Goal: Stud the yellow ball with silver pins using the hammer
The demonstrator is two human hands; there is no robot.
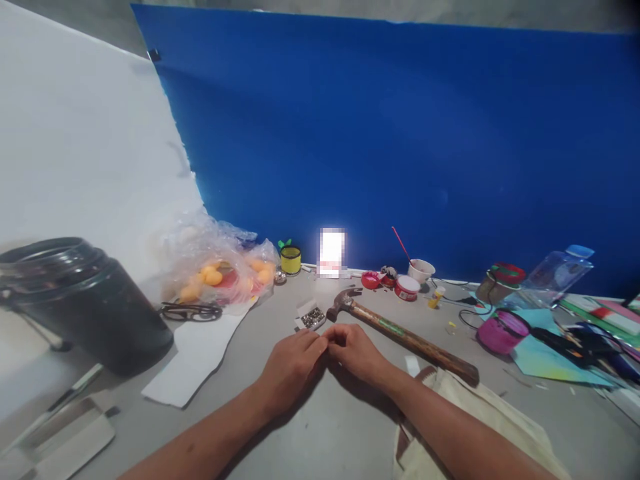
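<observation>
My left hand [296, 365] and my right hand [357, 351] meet over the middle of the grey table, fingertips pinched together. Whatever is between the fingers is too small or hidden to make out. Just beyond them sits a small white box [304, 311], its top open, holding several shiny metal pieces [313, 318]. A claw hammer [400, 333] with a worn wooden handle lies behind and to the right of my right hand, its head close to the box. Under my right forearm is a cream cloth [493, 423] with brown trim.
At left stand a dark canister [95, 307], eyeglasses [193, 311], white paper [200, 353] and a plastic bag [220, 267] with orange balls. Along the blue board [400, 133] are a yellow tin [291, 260], red tubs [407, 287] and a white cup [421, 270]. A pink container [503, 331] stands right.
</observation>
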